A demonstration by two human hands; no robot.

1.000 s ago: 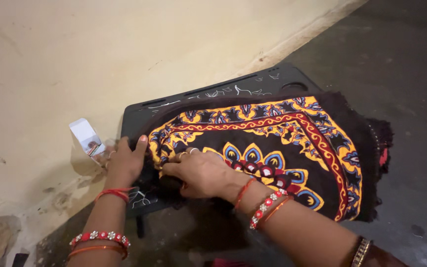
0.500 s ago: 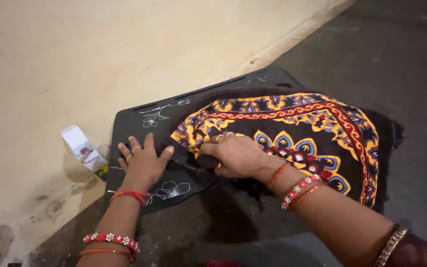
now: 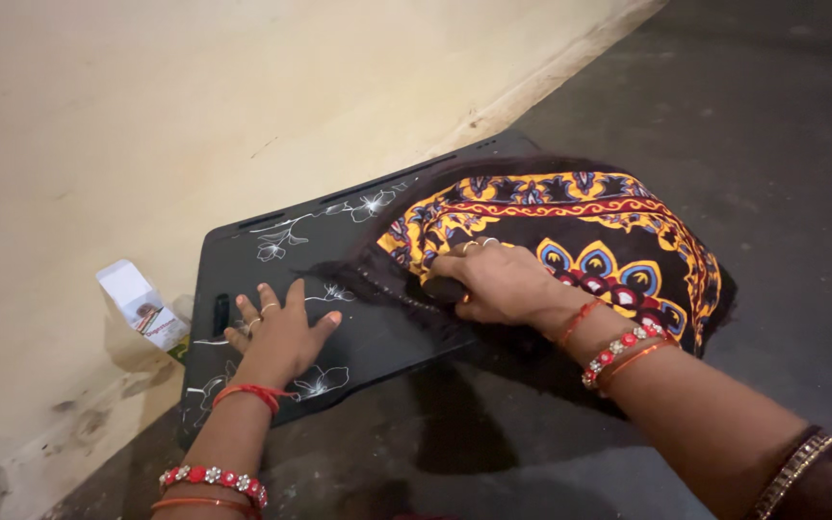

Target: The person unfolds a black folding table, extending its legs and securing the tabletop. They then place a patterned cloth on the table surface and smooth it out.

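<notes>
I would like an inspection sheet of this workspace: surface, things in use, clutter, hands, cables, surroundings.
Surface: black board with white flower drawings, lying on the dark floor.
Things in use: patterned cloth, black with yellow, red and blue print, covering the board's right part.
Clutter: small white carton at the wall's foot.
Hands: left hand flat on the board, fingers spread; right hand closed in a grip on the cloth edge.
Cables: nothing seen.
Surroundings: cream wall, stained near the floor.
</notes>
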